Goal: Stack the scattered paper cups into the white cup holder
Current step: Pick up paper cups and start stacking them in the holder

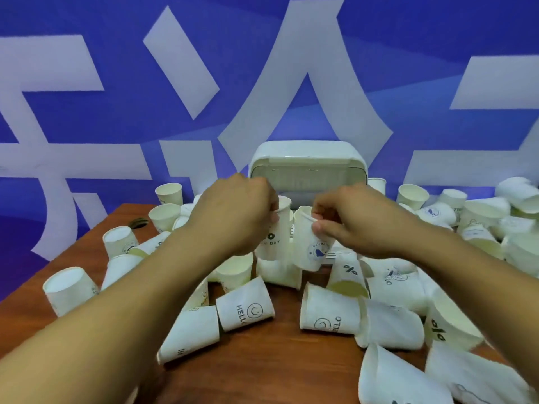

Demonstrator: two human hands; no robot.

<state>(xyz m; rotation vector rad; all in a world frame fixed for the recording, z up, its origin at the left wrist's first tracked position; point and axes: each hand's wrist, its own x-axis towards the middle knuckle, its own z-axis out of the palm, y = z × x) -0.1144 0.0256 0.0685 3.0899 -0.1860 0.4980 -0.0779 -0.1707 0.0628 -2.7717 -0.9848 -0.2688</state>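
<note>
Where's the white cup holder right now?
Head view: the white cup holder stands centre, at the table's far edge by the blue wall, just behind the left hand and right hand.

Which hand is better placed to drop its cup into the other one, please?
Probably the right hand: it pinches the blue-logo cup by the rim, leaving its base free, while the left hand holds the DAY cup upright, mouth up.
</note>
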